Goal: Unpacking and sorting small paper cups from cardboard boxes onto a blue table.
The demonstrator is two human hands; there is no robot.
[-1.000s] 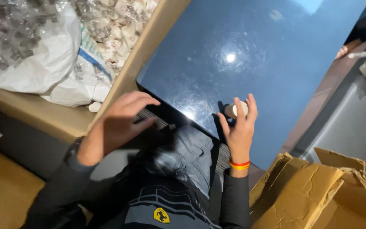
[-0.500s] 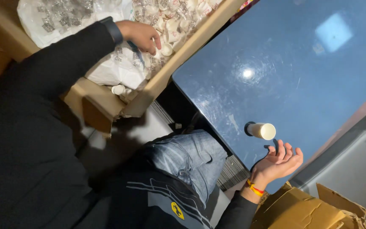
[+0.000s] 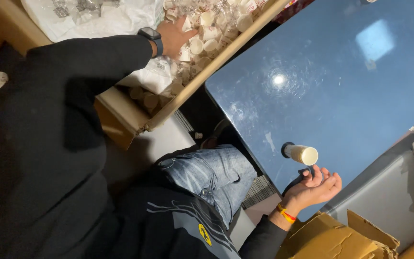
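Head view: the left hand (image 3: 176, 36) is now reaching deep into the cardboard box (image 3: 168, 108), its fingers (image 3: 188, 34) spread loosely over the heap of small pale cups (image 3: 207, 33) and touching them, though whether they have closed on one I cannot tell; a second ago this hand was down by the lap at the bench edge, and half a second ago it was only arriving at the box. A dark watch (image 3: 150, 34) is sitting on its wrist, and beyond it a white plastic bag (image 3: 97, 19) of parts is lying in the same box. The right hand (image 3: 318, 184) is hovering palm-up and empty, fingers (image 3: 312, 175) half curled, just beside the short stack of cups (image 3: 302, 154) that is standing alone on the blue bench (image 3: 341, 86); a second ago those fingers were wrapped around that stack, so it has been let go. An orange band is circling that wrist, and torn cardboard (image 3: 341, 240) is lying below it. To judge by this, the stacking is pausing while another cup is being fetched.
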